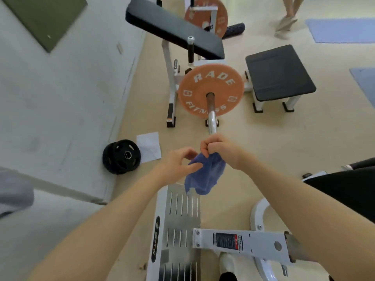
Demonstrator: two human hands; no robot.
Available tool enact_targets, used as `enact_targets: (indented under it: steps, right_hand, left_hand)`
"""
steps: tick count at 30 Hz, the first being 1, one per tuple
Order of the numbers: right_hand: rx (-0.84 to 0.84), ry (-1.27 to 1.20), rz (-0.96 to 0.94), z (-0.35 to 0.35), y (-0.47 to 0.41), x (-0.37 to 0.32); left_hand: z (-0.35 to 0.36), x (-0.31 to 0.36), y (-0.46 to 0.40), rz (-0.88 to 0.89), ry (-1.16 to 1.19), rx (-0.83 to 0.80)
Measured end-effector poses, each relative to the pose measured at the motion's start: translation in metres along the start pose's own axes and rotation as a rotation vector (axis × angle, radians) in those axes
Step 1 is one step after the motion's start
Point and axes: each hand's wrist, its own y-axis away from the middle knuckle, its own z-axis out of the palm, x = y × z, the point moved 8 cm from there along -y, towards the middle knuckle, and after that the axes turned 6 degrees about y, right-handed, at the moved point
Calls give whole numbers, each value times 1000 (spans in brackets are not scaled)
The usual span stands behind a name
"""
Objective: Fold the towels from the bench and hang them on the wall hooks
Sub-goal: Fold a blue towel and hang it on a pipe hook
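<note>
Blue cloth, small towel (205, 175), bunched and hanging in mid-air just below the end of the barbell sleeve (212, 118).

Right hand (217, 148): fingers curled tight, pinching the towel's top edge; the cloth drops from that grip. Sits right under the sleeve tip, nearly touching it in view.

Left hand (178, 162): fingers loosely bent, tips at the towel's left edge, below-left of the sleeve. Looks like touching/feeling for a corner, not a firm grip; can't see a closed pinch.

Towel: crumpled, no flat fold visible, lower end dangling over the slotted metal plate (182, 211) further below the sleeve.

Step (my read): early in the fold. Towel already off the bench, hands sorting out corners to open it up. Hanging not begun; no wall hooks in view.

Next move needs: L hand to catch a second corner, both hands pull apart so the cloth spreads flat, then bring edges together. Watch the sleeve end, the cloth could snag on it.

Outward from sleeve: orange plate (211, 92) on the bar just above; black padded bench (174, 29) beyond that; black step box (280, 72) to the right; black plates (121, 157) and a white paper sheet (149, 147) on the floor to the lower left. Another person's legs (288, 15) far upper right.
</note>
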Motion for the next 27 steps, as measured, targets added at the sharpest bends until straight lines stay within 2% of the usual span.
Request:
enact_targets:
  steps: [6, 8, 10, 12, 16, 18, 20, 24, 27]
  right_hand:
    - [-109, 29, -79, 8, 2, -66]
    - [-114, 160, -70, 18, -3, -64]
    - [-16, 420, -132, 24, -8, -61]
    - [52, 506, -170, 30, -1, -58]
    - [-14, 488, -80, 46, 20, -32]
    - [-42, 487, -69, 51, 32, -25]
    - [-98, 363, -54, 60, 40, -21]
    - [-235, 50, -120, 82, 50, -44]
    - [-136, 48, -168, 94, 53, -69]
  left_hand:
    - [-19, 29, 52, -61, 124, 162]
    - [-21, 27, 66, -98, 293, 242]
    - [-20, 15, 74, -137, 482, 332]
    - [-13, 3, 80, -198, 629, 408]
    - [7, -13, 94, -336, 904, 601]
    - [9, -11, 99, -309, 1092, 661]
    - [3, -3, 104, -243, 1223, 677]
    - [-19, 22, 121, -82, 1169, 670]
    - [-36, 34, 145, 2, 1109, 726]
